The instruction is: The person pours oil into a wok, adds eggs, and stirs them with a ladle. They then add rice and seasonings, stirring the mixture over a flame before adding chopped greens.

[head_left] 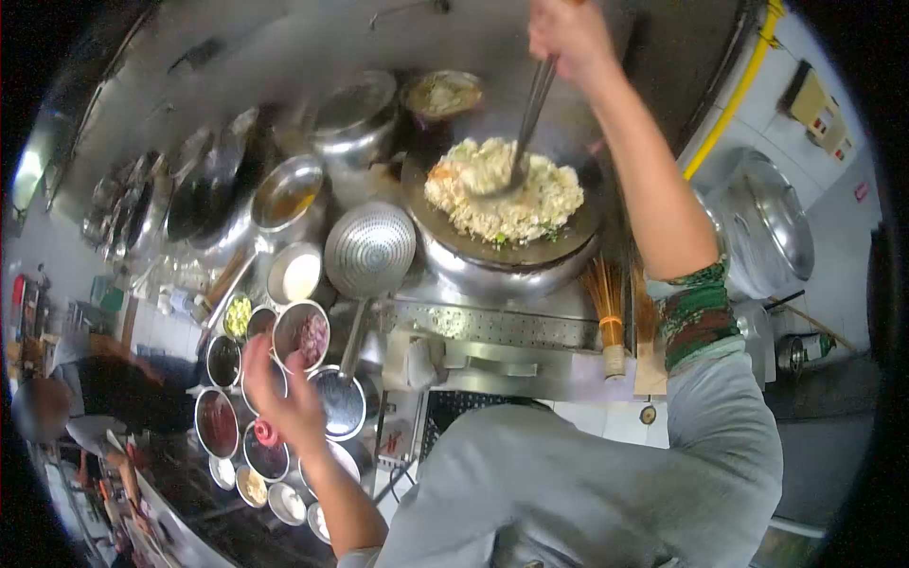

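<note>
My right hand (573, 43) is closed around the handle of a ladle (533, 118), raised at the top of the view. The ladle's bowl dips into fried rice (464, 204) with green bits, spread in a dark wok (582, 227) on the burner. My left hand (292, 402) is off to the left above the seasoning containers, fingers stretched apart and nothing seen in them. Just under it are a small red object (267, 433) and a metal container of chopped purple onion (312, 338). The hand partly hides the containers beneath.
A perforated strainer (370, 248) lies left of the wok, its handle over a pot of dark liquid (338, 402). Behind stand a lidded pot (355, 114) and a bowl (443, 95). Bamboo brushes (608, 317) stand right of the stove. People (104, 379) are at far left.
</note>
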